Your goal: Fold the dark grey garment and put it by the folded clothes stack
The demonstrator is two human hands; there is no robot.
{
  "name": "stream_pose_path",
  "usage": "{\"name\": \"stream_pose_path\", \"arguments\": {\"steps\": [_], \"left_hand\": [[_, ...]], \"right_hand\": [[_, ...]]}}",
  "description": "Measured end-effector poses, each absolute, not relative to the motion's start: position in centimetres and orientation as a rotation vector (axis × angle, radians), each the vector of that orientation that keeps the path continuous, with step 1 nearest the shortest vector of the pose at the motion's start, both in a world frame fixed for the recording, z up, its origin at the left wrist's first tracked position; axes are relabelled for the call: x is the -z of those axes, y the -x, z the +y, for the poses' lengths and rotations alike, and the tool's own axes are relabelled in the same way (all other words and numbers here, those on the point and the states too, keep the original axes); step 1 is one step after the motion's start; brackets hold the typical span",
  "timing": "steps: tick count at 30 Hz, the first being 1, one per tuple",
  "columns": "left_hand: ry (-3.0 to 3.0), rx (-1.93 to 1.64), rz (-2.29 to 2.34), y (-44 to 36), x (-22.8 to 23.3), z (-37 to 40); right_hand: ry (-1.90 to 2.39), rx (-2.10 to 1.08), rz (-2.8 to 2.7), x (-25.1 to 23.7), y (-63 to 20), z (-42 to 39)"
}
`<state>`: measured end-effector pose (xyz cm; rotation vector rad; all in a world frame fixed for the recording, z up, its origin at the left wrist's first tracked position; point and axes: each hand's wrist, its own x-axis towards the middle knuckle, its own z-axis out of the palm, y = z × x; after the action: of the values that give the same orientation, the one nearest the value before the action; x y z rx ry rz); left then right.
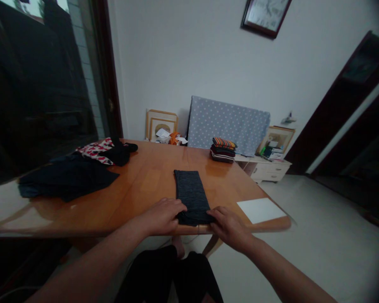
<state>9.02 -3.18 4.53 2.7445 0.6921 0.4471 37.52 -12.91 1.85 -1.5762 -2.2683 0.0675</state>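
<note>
A dark grey garment (191, 194), folded into a long narrow strip, lies on the wooden table (145, 185) and runs away from me. My left hand (162, 215) grips its near left corner at the table's front edge. My right hand (229, 226) holds the near right corner. Both hands pinch the near end of the cloth.
A heap of dark clothes (66, 176) and a red-and-white patterned piece (96, 149) lie at the table's left. A folded stack of clothes (223, 149) sits at the far right. A white sheet (260, 209) lies near the right corner. Picture frames and a low white cabinet (268, 168) stand behind.
</note>
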Motion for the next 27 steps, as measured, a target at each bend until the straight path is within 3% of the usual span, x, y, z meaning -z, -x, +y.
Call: {"name": "stream_pose_path", "arguments": {"steps": [27], "left_hand": [[-2.634,-0.608,0.871,-9.6,-1.8,-0.9]], "right_hand": [[1.767,0.424,-2.149,-0.3,-32.3,-10.9]]}}
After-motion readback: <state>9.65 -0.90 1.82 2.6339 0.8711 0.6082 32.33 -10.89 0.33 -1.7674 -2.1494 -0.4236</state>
